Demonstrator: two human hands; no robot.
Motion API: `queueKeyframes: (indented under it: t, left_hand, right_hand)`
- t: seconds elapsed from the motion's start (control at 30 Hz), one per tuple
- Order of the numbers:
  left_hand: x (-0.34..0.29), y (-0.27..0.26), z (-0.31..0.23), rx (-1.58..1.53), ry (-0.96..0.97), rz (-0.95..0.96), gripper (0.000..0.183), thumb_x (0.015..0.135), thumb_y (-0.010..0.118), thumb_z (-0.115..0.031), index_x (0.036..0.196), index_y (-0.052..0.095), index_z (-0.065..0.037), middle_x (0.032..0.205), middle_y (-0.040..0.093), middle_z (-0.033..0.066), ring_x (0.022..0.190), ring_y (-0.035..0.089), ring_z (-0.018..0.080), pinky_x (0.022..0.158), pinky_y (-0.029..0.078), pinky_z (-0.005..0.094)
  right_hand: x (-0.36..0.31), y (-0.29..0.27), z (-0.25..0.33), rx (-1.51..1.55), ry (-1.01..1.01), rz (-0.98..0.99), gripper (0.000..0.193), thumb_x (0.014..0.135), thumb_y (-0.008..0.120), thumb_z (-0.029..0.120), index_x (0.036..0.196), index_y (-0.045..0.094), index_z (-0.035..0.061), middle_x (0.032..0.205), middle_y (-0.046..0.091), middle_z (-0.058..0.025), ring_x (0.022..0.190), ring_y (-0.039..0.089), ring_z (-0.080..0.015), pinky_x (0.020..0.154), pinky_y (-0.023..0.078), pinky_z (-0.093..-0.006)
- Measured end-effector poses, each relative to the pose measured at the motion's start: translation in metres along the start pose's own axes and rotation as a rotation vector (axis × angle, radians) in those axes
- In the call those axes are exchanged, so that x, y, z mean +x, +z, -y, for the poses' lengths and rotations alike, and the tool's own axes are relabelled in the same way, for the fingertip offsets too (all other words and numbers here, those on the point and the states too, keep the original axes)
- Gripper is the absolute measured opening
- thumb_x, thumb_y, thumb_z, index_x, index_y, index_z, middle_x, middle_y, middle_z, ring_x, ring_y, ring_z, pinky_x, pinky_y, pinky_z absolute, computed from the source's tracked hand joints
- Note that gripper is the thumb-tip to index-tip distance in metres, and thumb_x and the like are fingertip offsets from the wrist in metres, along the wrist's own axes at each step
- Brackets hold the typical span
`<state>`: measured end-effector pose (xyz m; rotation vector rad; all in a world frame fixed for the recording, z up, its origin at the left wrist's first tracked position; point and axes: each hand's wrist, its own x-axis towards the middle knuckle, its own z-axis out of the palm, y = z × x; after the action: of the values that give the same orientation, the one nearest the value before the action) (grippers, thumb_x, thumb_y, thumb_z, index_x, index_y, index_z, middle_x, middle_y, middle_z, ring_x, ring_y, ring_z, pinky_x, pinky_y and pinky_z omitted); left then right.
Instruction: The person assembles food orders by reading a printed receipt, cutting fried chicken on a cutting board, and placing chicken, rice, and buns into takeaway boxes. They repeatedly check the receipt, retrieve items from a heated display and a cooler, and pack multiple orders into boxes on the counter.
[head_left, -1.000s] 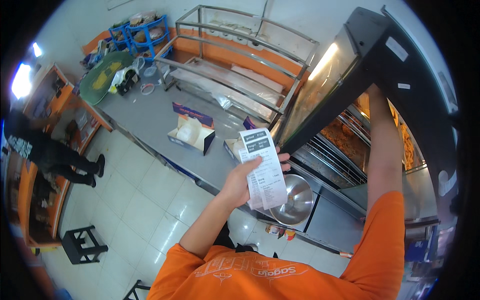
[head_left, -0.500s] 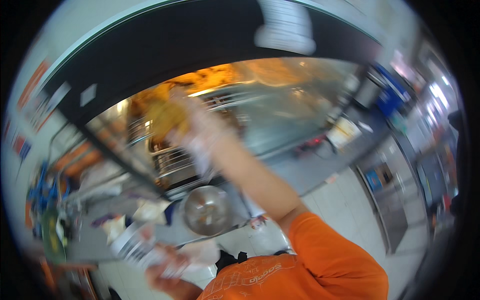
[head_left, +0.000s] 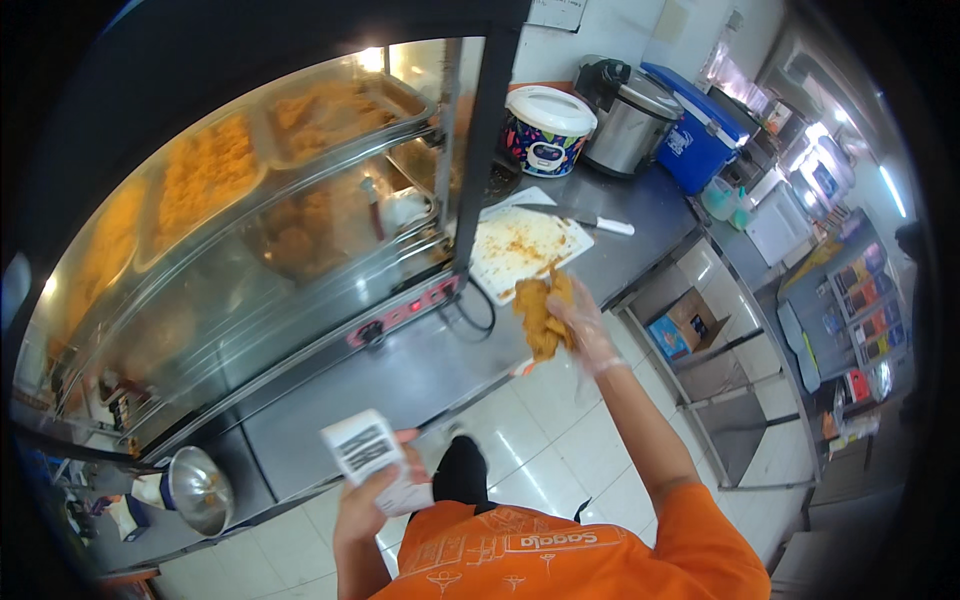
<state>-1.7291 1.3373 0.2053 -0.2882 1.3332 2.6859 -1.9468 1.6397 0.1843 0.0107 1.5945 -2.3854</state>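
Note:
My right hand (head_left: 588,335), in a clear plastic glove, grips a large golden piece of fried chicken (head_left: 541,322) in front of the white cutting board (head_left: 525,245). Orange crumbs cover the board, and a knife with a white handle (head_left: 614,227) rests across its far edge. Closer to my body on the left, my bare left hand (head_left: 372,500) is closed on a white paper bag (head_left: 365,450) with dark print. Whether the bag holds anything cannot be seen.
A lit glass display warmer (head_left: 300,230) with trays of fried food fills the left. Steel bowl (head_left: 200,490) sits at lower left. Behind the board stand a patterned rice cooker (head_left: 548,125), a steel cooker (head_left: 630,125) and a blue cooler (head_left: 700,130). A low shelf (head_left: 720,370) is to the right.
My right hand has come out of the warmer with the fried chicken and moved right, to the cutting board. My view has turned right. The paper bag remains in my left hand.

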Motion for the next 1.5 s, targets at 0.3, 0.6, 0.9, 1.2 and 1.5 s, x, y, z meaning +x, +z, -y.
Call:
queueKeyframes:
  t: [0.3,0.6,0.9,1.2,1.5]
  left_hand:
    - [0.27,0.137,0.066,0.005,-0.055,0.076,0.049,0.087,0.055,-0.013,0.131,0.044,0.005,0.095,0.058,0.0077,0.087,0.056,0.0172,0.079,0.047,0.0314]
    - [0.397,0.16,0.109,0.582,0.189,-0.266,0.038,0.089,0.053,-0.007,0.126,0.05,-0.001,0.103,0.061,0.0107,0.09,0.058,0.0174,0.082,0.047,0.0328]
    - [0.522,0.22,0.187,1.443,-0.034,-0.495,0.053,0.076,0.058,-0.006,0.127,0.046,-0.001,0.128,0.05,0.0217,0.097,0.06,0.0387,0.081,0.05,0.0434]
    - [0.521,0.205,0.178,1.61,0.067,-0.273,0.048,0.071,0.061,-0.006,0.118,0.052,-0.004,0.111,0.06,0.0178,0.086,0.063,0.0344,0.071,0.051,0.0439]
    - [0.553,0.178,0.183,1.825,0.225,-0.152,0.053,0.07,0.058,-0.002,0.122,0.056,-0.014,0.118,0.062,0.0054,0.077,0.065,0.0262,0.062,0.052,0.0377]
  right_hand:
    - [0.288,-0.079,-0.034,-1.175,-0.331,0.5,0.085,0.066,0.078,0.026,0.139,0.038,0.0071,0.128,0.052,-0.0191,0.117,0.052,-0.0321,0.102,0.04,-0.038]
    - [0.379,-0.21,0.047,-1.465,-0.564,0.916,0.075,0.072,0.072,0.025,0.14,0.041,0.0168,0.132,0.051,-0.0138,0.127,0.042,-0.0352,0.106,0.035,-0.044]
    - [0.336,-0.349,0.079,-1.904,-0.104,0.395,0.049,0.082,0.06,0.019,0.128,0.048,0.0067,0.105,0.06,-0.0237,0.099,0.059,-0.0363,0.085,0.047,-0.0472]
    - [0.32,-0.282,0.142,-1.781,0.137,0.651,0.017,0.094,0.042,0.017,0.099,0.05,0.0032,0.082,0.064,-0.0237,0.078,0.063,-0.0423,0.07,0.05,-0.0522]
    - [0.342,-0.28,0.098,-1.941,0.135,0.843,0.015,0.092,0.043,0.015,0.1,0.049,0.0048,0.077,0.064,-0.0226,0.074,0.064,-0.042,0.057,0.051,-0.0511]
